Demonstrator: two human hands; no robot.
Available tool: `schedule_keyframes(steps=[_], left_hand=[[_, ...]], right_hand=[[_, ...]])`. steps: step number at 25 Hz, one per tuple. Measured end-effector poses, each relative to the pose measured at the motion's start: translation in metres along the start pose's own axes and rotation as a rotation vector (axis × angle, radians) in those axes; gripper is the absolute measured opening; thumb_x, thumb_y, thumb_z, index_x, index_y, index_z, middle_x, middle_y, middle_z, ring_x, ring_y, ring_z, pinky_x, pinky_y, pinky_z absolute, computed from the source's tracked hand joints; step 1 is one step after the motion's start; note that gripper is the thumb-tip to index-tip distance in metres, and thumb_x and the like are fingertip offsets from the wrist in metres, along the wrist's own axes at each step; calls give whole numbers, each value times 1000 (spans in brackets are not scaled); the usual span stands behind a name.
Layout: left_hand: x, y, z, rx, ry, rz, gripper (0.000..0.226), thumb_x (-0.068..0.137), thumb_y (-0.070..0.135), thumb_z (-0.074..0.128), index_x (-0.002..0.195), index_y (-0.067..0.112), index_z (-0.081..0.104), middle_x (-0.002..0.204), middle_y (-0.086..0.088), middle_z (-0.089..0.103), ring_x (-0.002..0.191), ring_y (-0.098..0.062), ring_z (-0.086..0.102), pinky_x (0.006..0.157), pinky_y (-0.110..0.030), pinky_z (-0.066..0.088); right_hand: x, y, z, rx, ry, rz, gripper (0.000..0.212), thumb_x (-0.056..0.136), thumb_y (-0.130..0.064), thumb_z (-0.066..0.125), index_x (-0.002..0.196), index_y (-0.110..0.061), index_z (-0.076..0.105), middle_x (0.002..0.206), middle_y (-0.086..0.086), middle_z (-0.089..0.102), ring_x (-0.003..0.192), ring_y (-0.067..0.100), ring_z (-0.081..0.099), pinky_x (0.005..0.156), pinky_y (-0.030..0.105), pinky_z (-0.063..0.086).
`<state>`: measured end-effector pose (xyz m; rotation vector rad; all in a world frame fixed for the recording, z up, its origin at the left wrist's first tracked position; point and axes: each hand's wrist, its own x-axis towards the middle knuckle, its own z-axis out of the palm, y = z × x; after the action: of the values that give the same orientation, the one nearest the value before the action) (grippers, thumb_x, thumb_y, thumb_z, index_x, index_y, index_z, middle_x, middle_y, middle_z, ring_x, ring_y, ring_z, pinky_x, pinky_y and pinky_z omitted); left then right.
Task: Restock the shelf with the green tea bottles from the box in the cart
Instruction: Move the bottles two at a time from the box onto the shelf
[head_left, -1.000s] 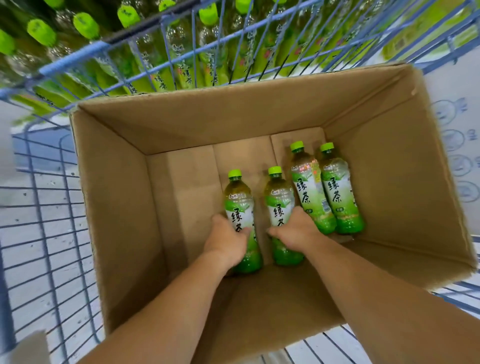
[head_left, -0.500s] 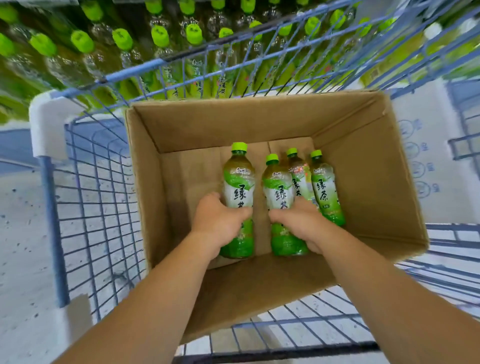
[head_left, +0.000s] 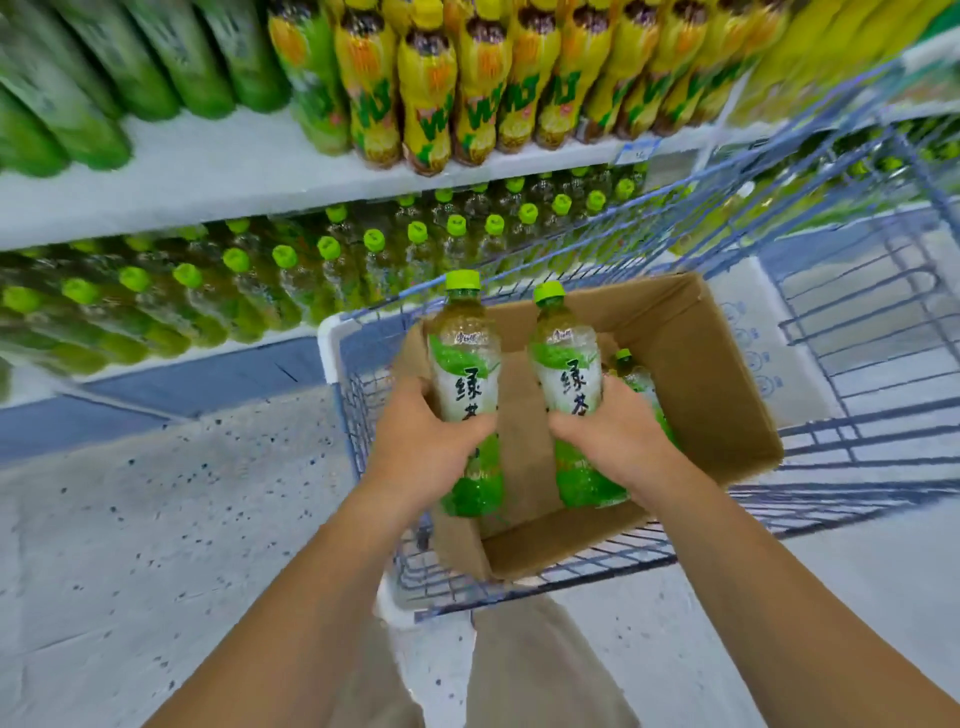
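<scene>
Above cardboard box (head_left: 701, 374), two clear plastic bottles (head_left: 462, 364)

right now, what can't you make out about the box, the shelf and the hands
All from the head view:
- Bottles remaining in the box: only one boxed bottle peeks out; the right hand and right bottle cover the rest.
- Left hand fingertips: hidden behind the left bottle.
- Free space in the green tea row: blurred, with cart wires across its right end.
- Price tag: too small and blurred to read.
</scene>
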<state>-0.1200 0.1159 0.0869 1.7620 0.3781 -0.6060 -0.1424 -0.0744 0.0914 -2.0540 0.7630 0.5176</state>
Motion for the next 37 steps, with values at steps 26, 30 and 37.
schedule_keyframes(steps=[26, 30, 37], left_hand=[[1, 0, -323, -73, 368, 113, 44, 76, 23, 85, 108, 24, 56, 95, 12, 68, 82, 2, 64, 63, -20, 50], [80, 0, -318, -20, 406, 164, 40, 75, 27, 86, 107, 28, 62, 95, 15, 71, 81, 9, 65, 60, -10, 49], [196, 30, -322, 101, 504, 300, 33, 69, 35, 87, 94, 32, 65, 85, 19, 71, 71, 11, 64, 62, -18, 52]], right_hand=[[-58, -249, 216, 60, -87, -283, 30, 80, -19, 76, 102, -24, 57, 91, -6, 66, 79, 5, 62, 55, 23, 43], [21, -262, 229, 41, -83, -320, 31, 77, -17, 79, 99, -24, 57, 90, -3, 68, 77, 5, 64, 51, 17, 44], [128, -290, 246, 54, -49, -425, 37, 70, -21, 82, 99, -26, 59, 88, -5, 72, 74, 7, 68, 56, 22, 54]])
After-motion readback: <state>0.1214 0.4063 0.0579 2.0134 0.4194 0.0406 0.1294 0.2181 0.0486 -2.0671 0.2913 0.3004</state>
